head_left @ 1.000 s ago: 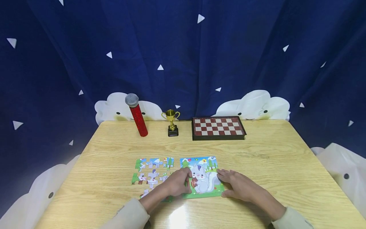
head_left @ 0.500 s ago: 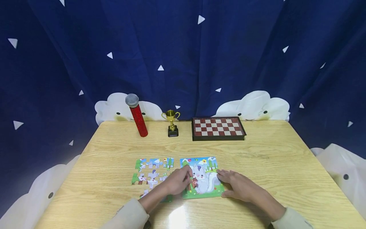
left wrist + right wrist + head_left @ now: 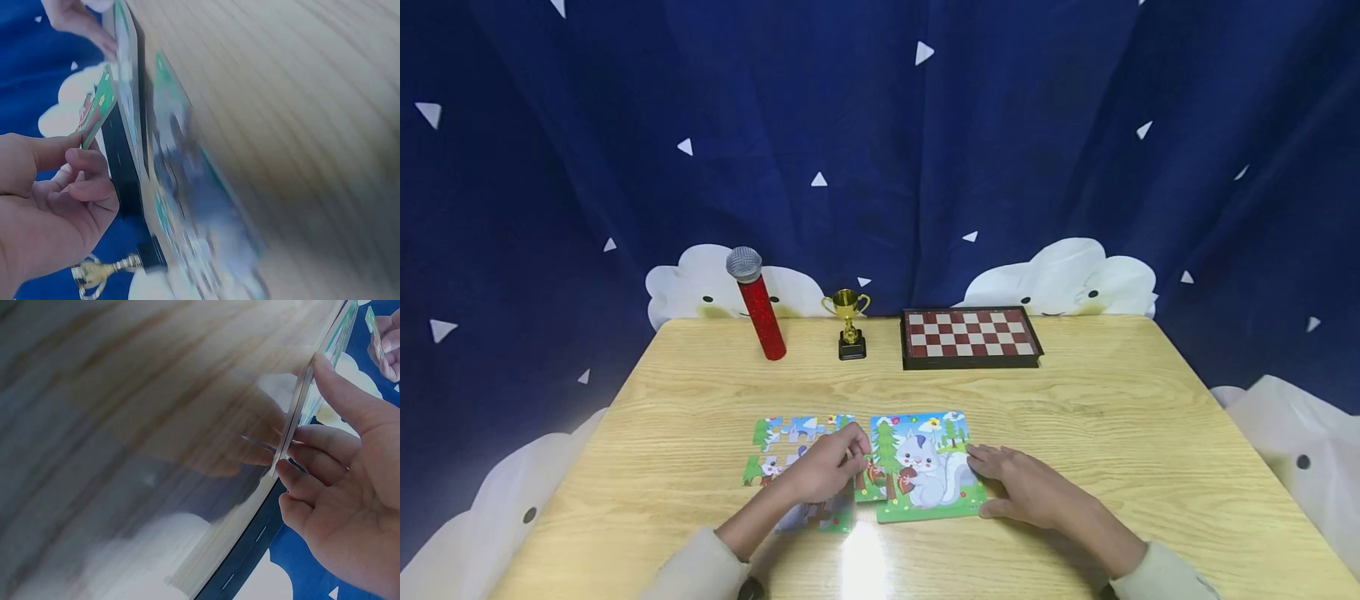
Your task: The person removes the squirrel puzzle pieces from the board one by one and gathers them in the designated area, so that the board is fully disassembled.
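Observation:
My left hand point(image 3: 827, 467) pinches a jigsaw piece point(image 3: 871, 485) between thumb and fingers, in the gap between the squirrel picture board point(image 3: 932, 483) and the loose pieces. In the left wrist view this piece point(image 3: 103, 103) is tilted up, green with a red patch, well clear of the table. My right hand point(image 3: 1026, 487) lies with fingers extended at the board's right edge; in the right wrist view its thumb and fingertips touch that edge. Several loose jigsaw pieces point(image 3: 767, 431) lie in spaced rows left of the board, partly hidden by my left hand and forearm.
Along the back of the wooden table point(image 3: 1112, 400) stand a red microphone point(image 3: 763, 317), a small gold trophy cup point(image 3: 848, 321) and a black-framed checkerboard box point(image 3: 972, 337). Behind them hangs a dark blue curtain point(image 3: 865, 125) with white clouds and triangles.
My left hand has moved left from the picture board's left side, and a jigsaw piece now shows in its fingers over the gap. My right hand has stayed at the right edge.

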`<state>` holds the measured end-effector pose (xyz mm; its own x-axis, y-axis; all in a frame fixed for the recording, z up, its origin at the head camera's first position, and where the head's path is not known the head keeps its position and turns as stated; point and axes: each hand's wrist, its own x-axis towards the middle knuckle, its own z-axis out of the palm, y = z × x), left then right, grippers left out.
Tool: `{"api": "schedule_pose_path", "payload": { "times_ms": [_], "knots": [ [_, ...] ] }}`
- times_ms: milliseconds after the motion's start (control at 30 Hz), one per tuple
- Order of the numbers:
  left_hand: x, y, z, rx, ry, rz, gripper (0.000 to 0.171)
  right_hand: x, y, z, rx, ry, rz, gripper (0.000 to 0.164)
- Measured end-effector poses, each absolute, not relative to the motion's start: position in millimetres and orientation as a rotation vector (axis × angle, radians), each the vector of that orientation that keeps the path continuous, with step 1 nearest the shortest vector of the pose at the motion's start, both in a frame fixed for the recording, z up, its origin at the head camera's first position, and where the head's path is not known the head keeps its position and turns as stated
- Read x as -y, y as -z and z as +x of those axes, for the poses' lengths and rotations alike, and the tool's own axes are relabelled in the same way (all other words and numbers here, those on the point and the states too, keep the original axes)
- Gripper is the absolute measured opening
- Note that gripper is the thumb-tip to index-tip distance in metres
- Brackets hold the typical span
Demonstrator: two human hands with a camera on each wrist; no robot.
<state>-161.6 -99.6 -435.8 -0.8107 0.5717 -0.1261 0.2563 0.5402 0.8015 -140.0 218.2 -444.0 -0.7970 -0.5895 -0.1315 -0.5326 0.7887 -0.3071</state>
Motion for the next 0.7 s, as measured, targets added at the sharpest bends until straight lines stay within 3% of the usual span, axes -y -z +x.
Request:
{"api": "schedule_pose_path", "payload": {
  "times_ms": [700],
  "knots": [
    [204.3,425.5,-160.4,-2.376,-1.166,0.571,0.004,-217.3,443.3,-140.5,-2.762,0.360,-0.877,0.068]
  ]
}}
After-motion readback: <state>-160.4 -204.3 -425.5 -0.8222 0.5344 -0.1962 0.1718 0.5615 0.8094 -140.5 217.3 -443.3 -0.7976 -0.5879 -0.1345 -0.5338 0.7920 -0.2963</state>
